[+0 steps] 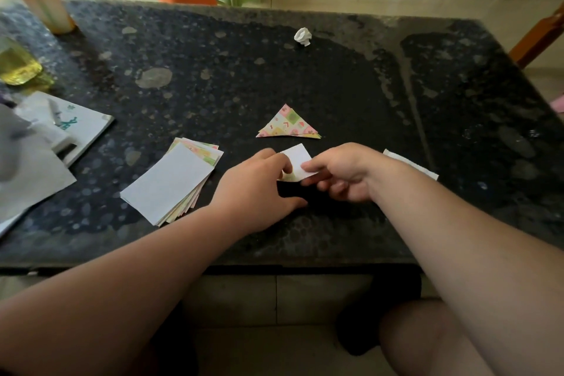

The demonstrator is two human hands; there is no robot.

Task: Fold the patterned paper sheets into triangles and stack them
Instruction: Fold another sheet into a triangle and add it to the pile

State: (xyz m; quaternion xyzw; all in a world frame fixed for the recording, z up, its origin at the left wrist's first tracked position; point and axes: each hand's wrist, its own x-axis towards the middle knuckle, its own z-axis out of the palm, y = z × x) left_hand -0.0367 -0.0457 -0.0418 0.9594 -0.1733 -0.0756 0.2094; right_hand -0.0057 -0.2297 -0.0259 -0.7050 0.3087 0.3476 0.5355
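Wide bare desk (305, 76) beyond the folded triangles (288, 123), only a crumpled paper ball (302, 36) far back. Left side is crowded: sheet stack (171, 180), booklet (79, 128), loose papers. A white strip (410, 163) lies just right.

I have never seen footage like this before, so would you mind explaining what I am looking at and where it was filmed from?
There is no machine here: one camera worn on a person's head looks down at their bare arms. The left hand and right hand together hold a small paper sheet, white side up, just above a dark speckled table. To the left lies a pile of unfolded sheets. Beyond the hands lie folded patterned triangles. A crumpled paper ball sits farther back.
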